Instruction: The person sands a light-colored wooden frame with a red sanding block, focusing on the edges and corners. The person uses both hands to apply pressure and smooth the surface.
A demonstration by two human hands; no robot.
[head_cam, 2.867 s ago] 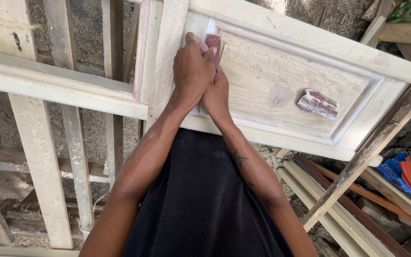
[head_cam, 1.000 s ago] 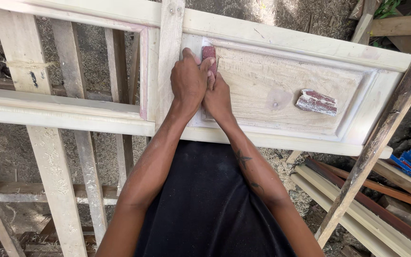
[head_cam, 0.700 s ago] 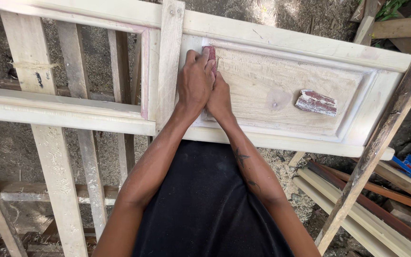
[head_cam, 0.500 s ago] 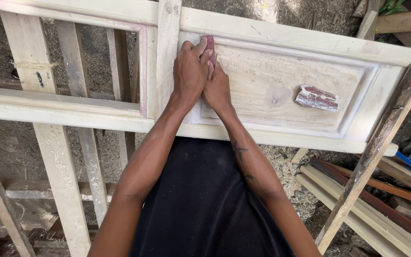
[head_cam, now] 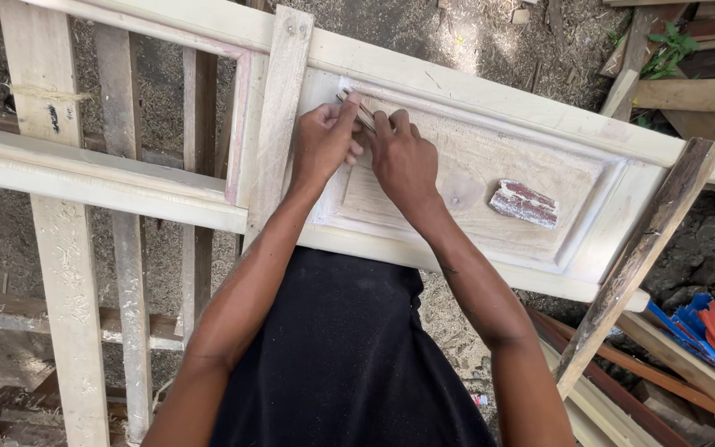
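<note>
Separating slightly, both hands are now working side by side at the upper left corner of the raised wooden panel (head_cam: pixel 473 178), whereas half a second ago the left hand (head_cam: pixel 322 145) was lying over the right hand (head_cam: pixel 405 161). Both hands are closed in a pinch on the folded sandpaper (head_cam: pixel 362 116), which is now showing only as a thin edge between the fingertips; earlier its red face was plainly visible above the left thumb. Most of the sandpaper is being hidden by the fingers, so its full shape is hard to make out.

A second piece of sandpaper (head_cam: pixel 524 204), red and dusted white, is lying loose on the panel, well to the right of the right hand. An upright wooden rail (head_cam: pixel 279 116) is passing just left of the left hand. A dark, weathered wooden strut (head_cam: pixel 635 265) is leaning across the panel's far right end. Blue and red plastic scraps (head_cam: pixel 701 327) are lying on the ground beyond the strut, partly cut off by the frame edge
</note>
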